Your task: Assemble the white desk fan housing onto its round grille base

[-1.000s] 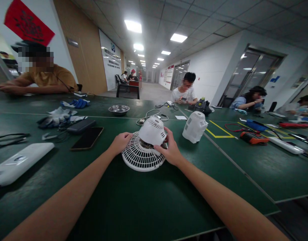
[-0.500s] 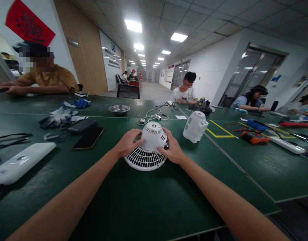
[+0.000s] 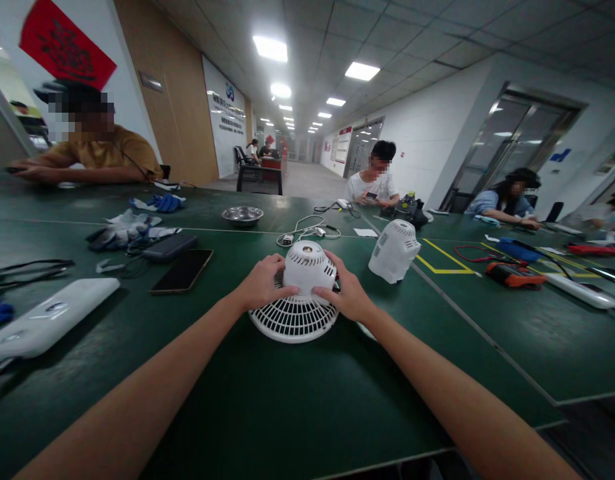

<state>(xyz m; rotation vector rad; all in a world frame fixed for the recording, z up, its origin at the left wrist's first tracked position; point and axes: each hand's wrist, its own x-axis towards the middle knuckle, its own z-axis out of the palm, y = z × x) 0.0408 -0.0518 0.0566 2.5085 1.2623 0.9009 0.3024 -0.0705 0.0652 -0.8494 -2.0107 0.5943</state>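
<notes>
A white fan head (image 3: 303, 270) lies with its round slotted grille (image 3: 292, 321) down on the green table and its domed motor housing on top. My left hand (image 3: 265, 283) grips the housing from the left, thumb across its front. From the right, my right hand (image 3: 348, 288) wraps the other side, its thumb also on the front. The far fingers of both hands are partly hidden behind the housing. To the right stands a separate white plastic housing (image 3: 394, 252) with slots in its top. A white edge peeks out beside my right wrist.
Left on the green table (image 3: 287, 400) lie a phone (image 3: 182, 271), a dark case (image 3: 171, 247), gloves (image 3: 122, 230) and a white device (image 3: 55, 317). Beyond the fan are a metal bowl (image 3: 242, 215) and a white cable (image 3: 307, 233). An orange meter (image 3: 514, 275) lies right. Several people sit around.
The view has shifted slightly, so the surroundings sit a little farther right. Both hands stay on the fan housing, with the left thumb reaching a bit farther across its front.
</notes>
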